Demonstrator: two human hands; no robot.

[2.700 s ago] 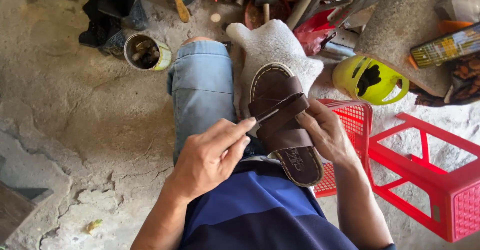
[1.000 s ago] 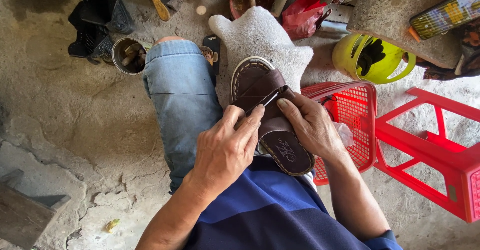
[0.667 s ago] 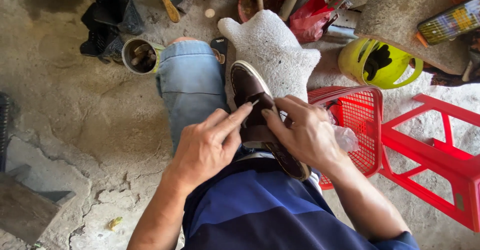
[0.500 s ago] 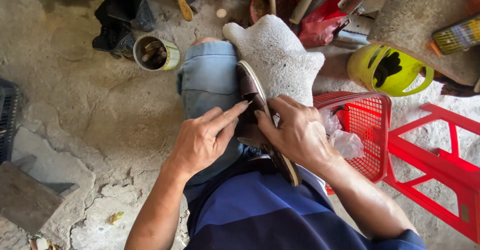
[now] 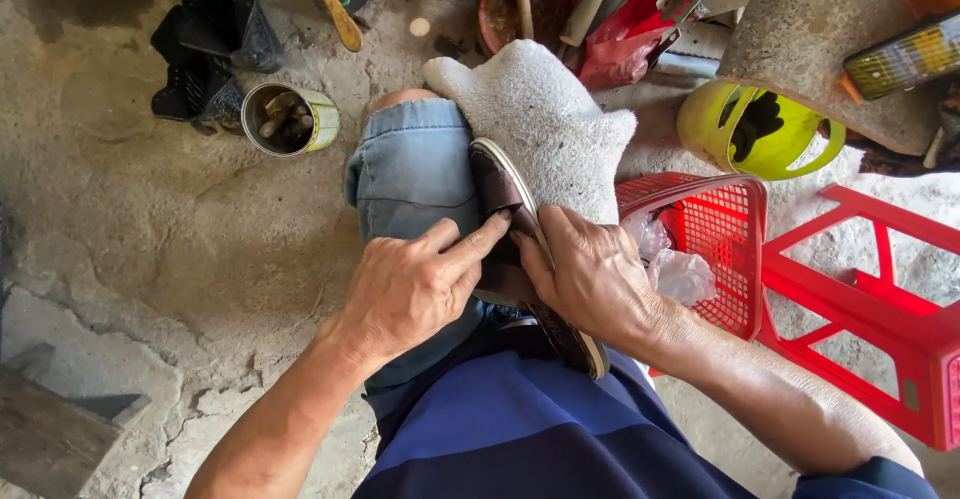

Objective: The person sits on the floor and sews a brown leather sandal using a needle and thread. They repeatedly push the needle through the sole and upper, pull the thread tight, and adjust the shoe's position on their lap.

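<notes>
The sandal (image 5: 515, 249) stands on its edge in the person's lap, toe far and heel near, wedged between the knee in denim shorts (image 5: 412, 174) on the left and a grey stone block (image 5: 545, 124) on the right — the block seems to brace it so the side of the sole faces up for work. The left hand (image 5: 410, 289) lies half curled on the strap side, forefinger stretched to the sole's rim as if pressing it. The right hand (image 5: 590, 279) wraps the other side, fingers closed around the sole to steady it. No tool shows in either hand. Farther out, a tin (image 5: 290, 119) of bits stands far left on the concrete; a red basket (image 5: 715, 234) and red stool (image 5: 880, 289) sit right, within reach.
</notes>
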